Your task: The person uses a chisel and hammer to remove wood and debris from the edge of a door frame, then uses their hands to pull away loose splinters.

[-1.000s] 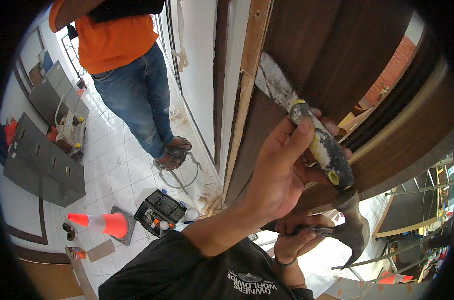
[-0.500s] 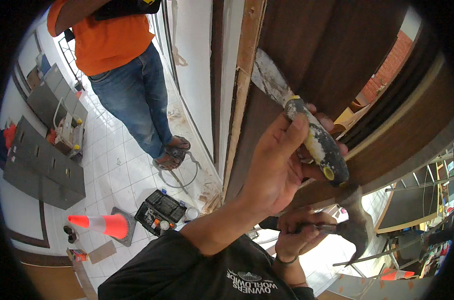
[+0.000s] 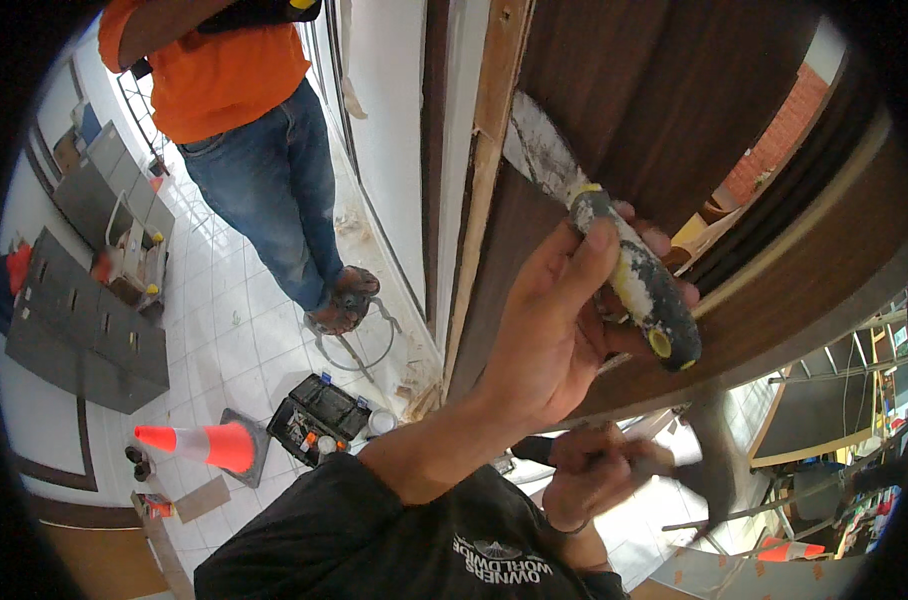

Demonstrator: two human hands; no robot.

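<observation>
Head view: left hand closed around scraper, blade tip beside wooden strip, contact unclear; right hand clenched on hammer, more blurred than earlier, suggesting hammer motion against a steadied scraper.

Left-side fisheye here, worn on the head, peering straight down, close to the scraper, tiled floor well beyond it.
</observation>
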